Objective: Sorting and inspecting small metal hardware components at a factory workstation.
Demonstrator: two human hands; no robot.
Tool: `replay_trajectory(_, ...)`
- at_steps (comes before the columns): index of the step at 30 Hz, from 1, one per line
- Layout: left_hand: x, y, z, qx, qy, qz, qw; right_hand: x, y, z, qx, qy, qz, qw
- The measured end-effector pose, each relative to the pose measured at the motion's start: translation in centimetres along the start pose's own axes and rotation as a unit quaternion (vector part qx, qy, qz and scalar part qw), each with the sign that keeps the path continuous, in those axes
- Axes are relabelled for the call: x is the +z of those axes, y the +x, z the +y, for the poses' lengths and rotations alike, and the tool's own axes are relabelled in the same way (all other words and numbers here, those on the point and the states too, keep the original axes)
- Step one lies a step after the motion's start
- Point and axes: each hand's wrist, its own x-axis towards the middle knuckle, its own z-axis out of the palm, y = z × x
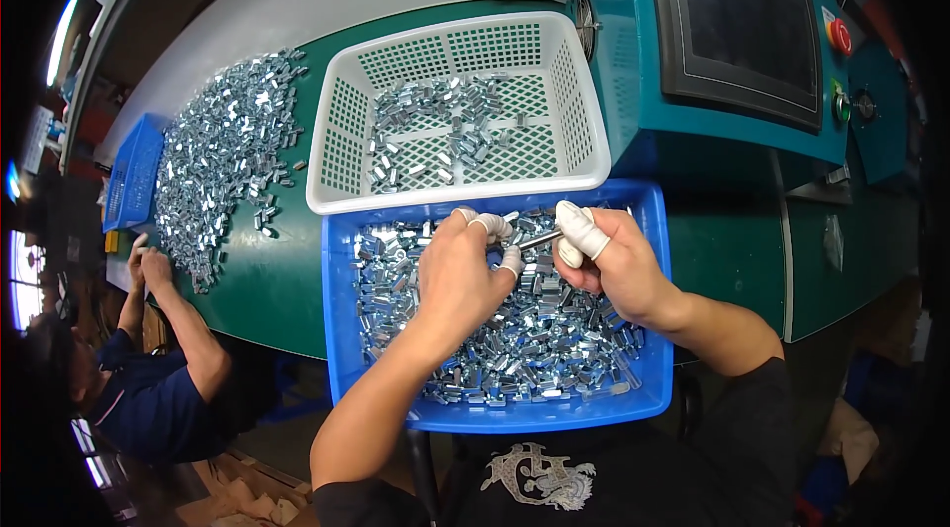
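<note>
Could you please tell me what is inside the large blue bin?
A pile of small silver metal pieces is inside the blue bin. The left hand and right hand cover some; whatever lies deeper in the pile cannot be seen.

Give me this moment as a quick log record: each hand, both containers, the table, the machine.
Right hand: grips a slim metal rod
Left hand: fingertips at the rod's other end; any part there unclear
Blue bin: under both hands, many small metal parts
White basket: beyond the bin, scattered pieces
Green table: metal heap at left
Teal machine: right, dark screen
</note>
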Motion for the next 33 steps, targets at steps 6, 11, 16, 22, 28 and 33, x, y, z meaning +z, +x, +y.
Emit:
replay_trajectory(6,-0.8,0.1,0.5,-0.055,-0.081,-0.039,0.994,-0.4,0.3,0.0,-0.009,-0.001,0.008,1.000)
replay_trajectory(11,-1.9,-0.7,1.4,0.009,-0.214,0.028,0.976,-0.5,0.3,0.1,-0.031,0.005,0.006,0.999)
replay_trajectory(16,-1.9,-1.0,1.5,0.015,-0.292,0.044,0.955,-0.8,0.4,0.3,-0.018,-0.020,-0.002,1.000)
replay_trajectory(22,-2.5,-0.6,1.2,0.131,-0.217,0.078,0.964,-0.5,0.3,0.7,-0.082,-0.106,-0.018,0.991)
replay_trajectory(28,-2.2,-1.5,0.8,0.051,-0.357,-0.013,0.933,-0.7,0.5,0.7,-0.084,-0.114,-0.056,0.988)
replay_trajectory(33,-2.7,-1.2,1.6,0.200,-0.235,0.065,0.949,-0.7,0.3,-0.5,0.032,-0.061,-0.130,0.989)
